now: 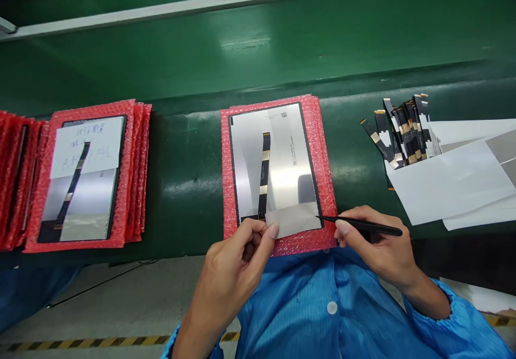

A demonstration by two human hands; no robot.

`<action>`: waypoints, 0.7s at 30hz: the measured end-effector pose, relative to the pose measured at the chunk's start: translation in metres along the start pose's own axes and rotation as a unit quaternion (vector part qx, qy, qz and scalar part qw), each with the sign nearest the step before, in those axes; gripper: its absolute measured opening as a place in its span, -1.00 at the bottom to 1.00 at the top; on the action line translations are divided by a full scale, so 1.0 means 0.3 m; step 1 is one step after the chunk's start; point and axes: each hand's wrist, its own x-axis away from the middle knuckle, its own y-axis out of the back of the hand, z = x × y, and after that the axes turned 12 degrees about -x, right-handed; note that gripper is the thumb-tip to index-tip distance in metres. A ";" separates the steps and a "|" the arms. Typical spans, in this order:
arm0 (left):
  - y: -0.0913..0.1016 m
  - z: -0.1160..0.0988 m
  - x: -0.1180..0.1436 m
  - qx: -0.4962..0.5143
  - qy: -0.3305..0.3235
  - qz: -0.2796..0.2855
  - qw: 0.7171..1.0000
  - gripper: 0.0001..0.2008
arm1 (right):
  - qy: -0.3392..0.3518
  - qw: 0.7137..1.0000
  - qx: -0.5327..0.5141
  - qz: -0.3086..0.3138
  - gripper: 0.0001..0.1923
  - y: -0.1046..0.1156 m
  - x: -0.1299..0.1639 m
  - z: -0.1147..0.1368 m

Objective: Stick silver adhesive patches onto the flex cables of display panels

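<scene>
A display panel with a silvery back lies on red bubble wrap in front of me. A black flex cable runs up its left part. Across the panel's near right edge lies a pale grey strip. My left hand pinches the strip's left end between thumb and fingers. In my right hand are black tweezers, their tips pointing left at the strip's right end. Whether the tips grip the strip or only touch it is too small to tell.
To the left, another panel with a handwritten paper rests on stacked red bubble wrap. More wrapped panels stand at the far left. On the right lie several loose flex cables beside white sheets. A green bench carries everything.
</scene>
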 end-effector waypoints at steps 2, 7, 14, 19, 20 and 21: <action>-0.001 -0.001 0.000 -0.005 -0.003 -0.002 1.000 -0.81 | 0.008 1.000 0.001 0.002 -0.93 0.000 -0.001 0.002; -0.005 -0.004 0.002 -0.017 0.001 0.000 1.000 -0.79 | 0.021 1.000 0.009 0.005 -0.94 0.001 -0.002 0.005; -0.010 -0.004 0.007 -0.018 0.027 0.009 0.999 -0.77 | 0.030 0.999 0.015 -0.009 -0.92 0.000 -0.003 0.004; -0.016 -0.004 0.008 -0.046 0.004 -0.007 0.999 -0.77 | 0.027 0.999 0.029 -0.020 -0.94 -0.001 -0.003 0.002; -0.017 -0.005 0.008 -0.050 0.001 -0.010 0.999 -0.77 | 0.027 0.999 0.029 -0.020 -0.94 -0.001 -0.003 0.002; -0.017 -0.007 0.008 -0.054 -0.002 -0.012 0.998 -0.77 | 0.028 0.999 0.028 -0.019 -0.94 -0.001 -0.002 0.001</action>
